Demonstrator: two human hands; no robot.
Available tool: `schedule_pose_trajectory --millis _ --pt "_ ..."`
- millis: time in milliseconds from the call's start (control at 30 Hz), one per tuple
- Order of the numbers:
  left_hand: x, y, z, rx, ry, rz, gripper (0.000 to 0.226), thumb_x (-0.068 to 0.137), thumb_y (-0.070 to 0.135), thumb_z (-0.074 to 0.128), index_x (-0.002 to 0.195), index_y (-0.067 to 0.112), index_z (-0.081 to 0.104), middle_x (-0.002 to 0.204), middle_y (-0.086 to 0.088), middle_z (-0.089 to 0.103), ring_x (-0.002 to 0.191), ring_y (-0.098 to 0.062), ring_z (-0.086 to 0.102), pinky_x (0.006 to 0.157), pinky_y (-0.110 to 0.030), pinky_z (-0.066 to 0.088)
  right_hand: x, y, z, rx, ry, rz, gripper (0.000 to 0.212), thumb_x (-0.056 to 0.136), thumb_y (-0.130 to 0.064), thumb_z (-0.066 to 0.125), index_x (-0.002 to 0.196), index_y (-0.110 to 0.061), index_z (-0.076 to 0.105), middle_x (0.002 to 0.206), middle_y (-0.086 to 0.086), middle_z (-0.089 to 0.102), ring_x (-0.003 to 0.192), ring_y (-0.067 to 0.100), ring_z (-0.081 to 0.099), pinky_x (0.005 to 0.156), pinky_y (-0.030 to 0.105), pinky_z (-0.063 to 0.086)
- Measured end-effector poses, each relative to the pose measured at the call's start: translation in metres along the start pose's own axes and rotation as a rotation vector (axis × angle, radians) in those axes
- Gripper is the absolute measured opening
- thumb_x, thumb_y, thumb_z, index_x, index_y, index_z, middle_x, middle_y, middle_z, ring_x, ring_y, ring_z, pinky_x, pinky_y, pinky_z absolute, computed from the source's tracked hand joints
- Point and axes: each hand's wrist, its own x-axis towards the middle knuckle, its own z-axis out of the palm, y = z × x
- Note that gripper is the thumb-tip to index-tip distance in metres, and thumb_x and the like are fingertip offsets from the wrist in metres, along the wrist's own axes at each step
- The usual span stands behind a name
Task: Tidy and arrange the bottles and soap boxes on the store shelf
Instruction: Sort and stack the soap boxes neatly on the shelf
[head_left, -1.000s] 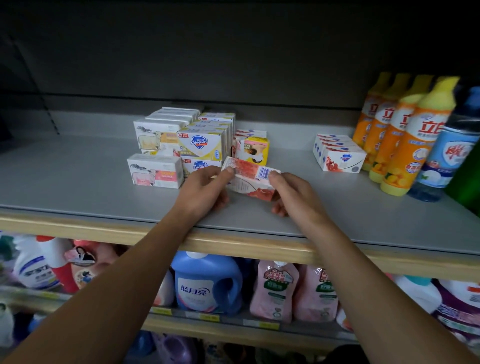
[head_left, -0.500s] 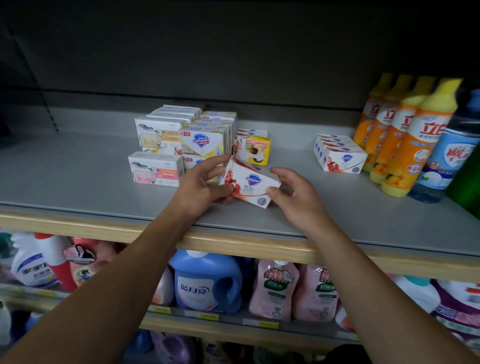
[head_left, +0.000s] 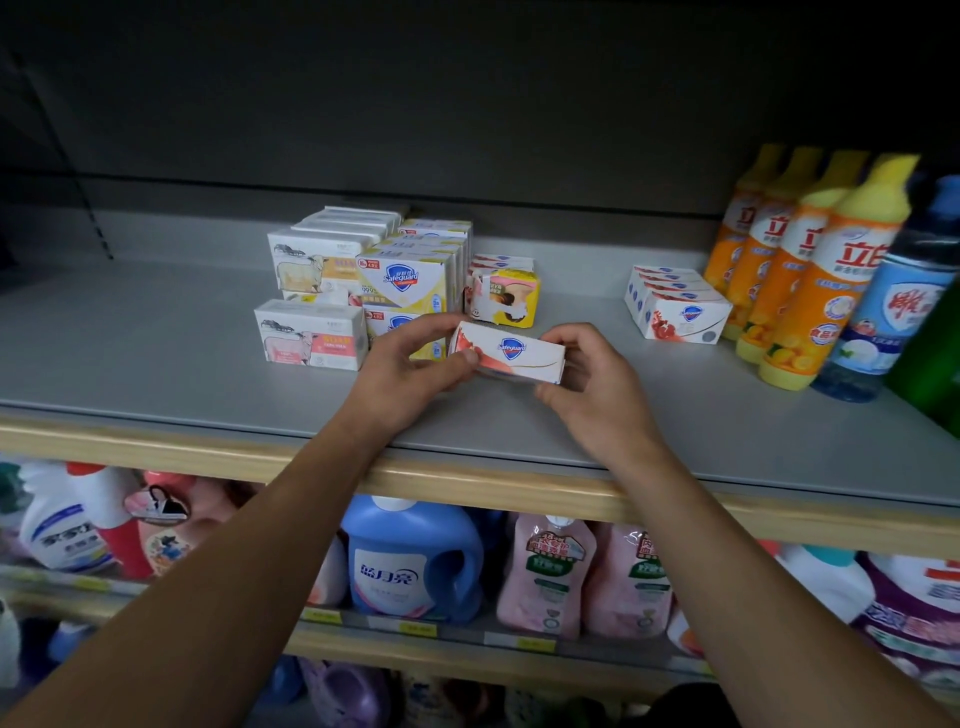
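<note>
Soap box (head_left: 511, 352) pinched at both ends, left hand (head_left: 410, 371) and right hand (head_left: 589, 387), raised just above shelf (head_left: 156, 358) front of stacks (head_left: 405, 280); risk: crushing thin card, or nudging stacks on set-down.

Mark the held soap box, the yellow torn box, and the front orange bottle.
held soap box (head_left: 511, 349), head view, on its front-face logo.
yellow torn box (head_left: 511, 299), head view, on its front face.
front orange bottle (head_left: 831, 280), head view, on its label.
</note>
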Motion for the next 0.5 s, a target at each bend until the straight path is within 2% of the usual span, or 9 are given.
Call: schedule_pose_trajectory --millis 100,200,267,333,400,500 --pt "0.0010 -0.0009 0.0001 0.032 0.010 0.016 0.020 0.083 0.028 0.072 0.103 0.032 0.072 0.113 0.000 0.071 0.093 -0.025 0.071 0.079 -0.037 0.057 0.0002 -0.0002 0.0000 0.013 0.017 -0.001 0.050 0.079 0.008 0.069 0.105 -0.034 0.059 0.111 -0.010 0.069 0.105 0.005 0.065 0.091 0.032 0.055" --pt "0.0031 -0.0047 0.0029 0.293 0.061 0.047 0.014 0.087 0.040 0.065 0.098 0.034 0.071 0.104 0.009 0.073 0.099 -0.007 0.067 0.085 -0.035 0.056 0.0018 0.0033 -0.0011 0.033 0.024 0.060 0.043 0.085 0.000 0.067 0.114 -0.031 0.060 0.106 -0.013 0.069 0.095 0.001 0.067 0.082 0.025 0.055" --pt "0.0034 -0.0051 0.0071 0.467 0.095 0.012 0.025 0.080 0.053 0.061 0.095 0.035 0.070 0.095 0.012 0.072 0.089 -0.006 0.067 0.084 -0.034 0.056 0.0029 0.0064 -0.0021 0.003 0.010 0.112 0.039 0.088 -0.006 0.065 0.116 -0.033 0.059 0.105 -0.011 0.069 0.090 -0.002 0.066 0.078 0.021 0.054" --pt "0.0021 -0.0049 0.0089 0.600 0.106 -0.007 0.045 0.074 0.061 0.058 0.102 0.028 0.071 0.091 0.011 0.072 0.082 -0.007 0.065 0.081 -0.033 0.056 0.0038 0.0081 -0.0018 -0.051 -0.012 0.156 0.038 0.090 -0.009 0.064 0.121 -0.031 0.058 0.109 -0.005 0.070 0.092 0.002 0.067 0.082 0.024 0.055" --pt "0.0016 -0.0048 0.0083 0.654 0.098 -0.005 0.054 0.075 0.060 0.064 0.116 0.025 0.067 0.099 0.009 0.071 0.084 -0.007 0.065 0.081 -0.033 0.055 0.0040 0.0066 -0.0006 -0.078 -0.020 0.174 0.039 0.090 -0.013 0.064 0.125 -0.029 0.058 0.112 -0.003 0.070 0.094 0.003 0.067 0.083 0.024 0.055" --pt "0.0013 -0.0017 0.0087 0.666 0.103 0.036 0.055 0.079 0.049 0.071 0.128 0.027 0.059 0.113 0.008 0.067 0.093 -0.009 0.063 0.084 -0.033 0.055 0.0030 0.0016 -0.0053 -0.079 -0.029 0.195 0.046 0.090 -0.024 0.066 0.134 -0.029 0.054 0.118 -0.009 0.065 0.099 -0.001 0.064 0.082 0.016 0.051"
